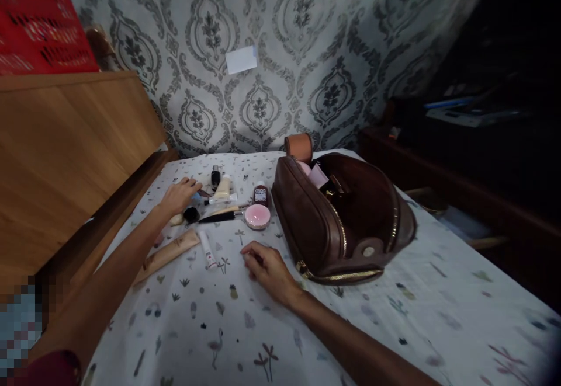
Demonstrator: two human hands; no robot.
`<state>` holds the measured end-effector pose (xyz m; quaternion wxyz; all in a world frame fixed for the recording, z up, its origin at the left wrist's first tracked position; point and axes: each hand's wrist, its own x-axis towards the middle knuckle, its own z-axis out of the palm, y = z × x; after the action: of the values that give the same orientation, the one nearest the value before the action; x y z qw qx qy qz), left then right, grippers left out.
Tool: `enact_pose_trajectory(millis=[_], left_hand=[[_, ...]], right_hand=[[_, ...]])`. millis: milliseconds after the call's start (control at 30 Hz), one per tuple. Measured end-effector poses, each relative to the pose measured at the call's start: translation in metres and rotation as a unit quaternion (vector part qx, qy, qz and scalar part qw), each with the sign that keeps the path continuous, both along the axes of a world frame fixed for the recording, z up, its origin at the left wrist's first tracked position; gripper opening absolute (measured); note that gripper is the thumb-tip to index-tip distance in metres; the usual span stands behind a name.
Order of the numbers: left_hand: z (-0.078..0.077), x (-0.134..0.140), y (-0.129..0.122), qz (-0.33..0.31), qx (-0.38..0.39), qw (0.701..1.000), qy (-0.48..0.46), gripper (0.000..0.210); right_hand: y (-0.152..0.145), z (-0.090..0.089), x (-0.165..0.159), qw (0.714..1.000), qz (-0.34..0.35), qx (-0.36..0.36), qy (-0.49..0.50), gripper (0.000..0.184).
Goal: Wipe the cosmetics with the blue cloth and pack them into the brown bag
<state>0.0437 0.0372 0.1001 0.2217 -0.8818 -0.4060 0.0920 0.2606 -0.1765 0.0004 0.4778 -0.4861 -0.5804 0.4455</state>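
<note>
My left hand point(179, 197) reaches over the far left of a loose group of cosmetics, fingers bent down together beside a small blue item point(195, 197); what they grip is hidden. Near it are a black round item point(191, 215), a black-capped bottle point(215, 177), a cream tube point(223, 187) and a black-handled brush point(219, 217). My right hand point(270, 270) rests on the cloth, fingers loosely curved and holding nothing. Closest to it are a pink round compact point(258, 216) and the brown toiletry bag point(307, 222), unzipped with pink items point(318, 176) inside.
A dark small bottle point(260, 194) stands beside the bag. Nearer me lie a beige tube point(169, 256) and a white tube point(207, 250). A wooden cabinet point(79, 135) with a red basket point(44, 24) borders the left; dark furniture point(438, 164) borders the right. Patterned wallpaper point(289, 82) rises behind.
</note>
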Motion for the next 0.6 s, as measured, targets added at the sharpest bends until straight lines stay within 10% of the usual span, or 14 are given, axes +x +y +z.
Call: enact_pose_trajectory(millis=[367, 600], left_hand=[[-0.037, 0.053, -0.155, -0.092, 0.025, 0.984, -0.153, 0.023], [-0.053, 0.037, -0.189, -0.15, -0.111, 0.936, -0.298, 0.058]], right_hand=[[-0.003, 0.007, 0.001, 0.996, -0.038, 0.025, 0.076, 0.051], [-0.004, 0.001, 0.005, 0.991, -0.003, -0.017, 0.132, 0.036]])
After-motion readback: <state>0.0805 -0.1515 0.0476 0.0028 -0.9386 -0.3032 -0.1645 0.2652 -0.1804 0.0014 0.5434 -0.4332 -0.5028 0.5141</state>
